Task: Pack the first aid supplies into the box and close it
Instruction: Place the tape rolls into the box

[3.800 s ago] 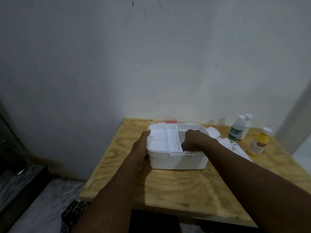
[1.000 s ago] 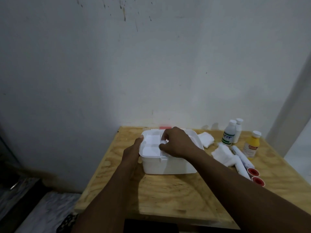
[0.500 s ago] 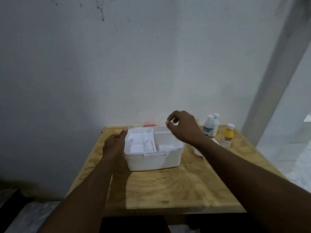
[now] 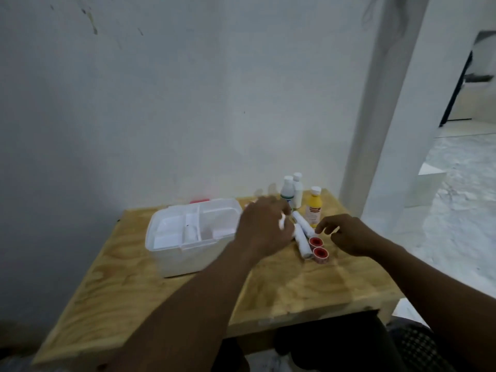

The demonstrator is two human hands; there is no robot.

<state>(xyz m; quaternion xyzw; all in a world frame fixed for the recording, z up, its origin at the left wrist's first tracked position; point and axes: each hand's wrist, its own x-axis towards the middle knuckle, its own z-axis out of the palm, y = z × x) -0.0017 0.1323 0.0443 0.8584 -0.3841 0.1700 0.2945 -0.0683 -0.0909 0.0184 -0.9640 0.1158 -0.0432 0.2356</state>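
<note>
The white first aid box (image 4: pixel 171 260) stands open on the wooden table (image 4: pixel 295 288), with a divided tray inside. My left hand (image 4: pixel 261 230) reaches across just right of the box and curls over something white, apparently a gauze pad (image 4: pixel 281 224), mostly hidden under the fingers. My right hand (image 4: pixel 349 238) hovers beside it with fingers apart and nothing in them. Between the hands lie two white bandage rolls (image 4: pixel 302 244) and two red tape rolls (image 4: pixel 320 253). Behind them stand two white bottles (image 4: pixel 287 189) and a yellow bottle (image 4: pixel 313 208).
The table sits against a white wall, with a pillar (image 4: pixel 375 130) at its right rear corner. A red part (image 4: pixel 200 201) shows behind the box. The table's front edge is close to my body, and bare wood lies in front of the box.
My left hand has left the box's left side and crossed to the supplies on its right. My right hand has moved right, down to the rolls. The view has swung right.
</note>
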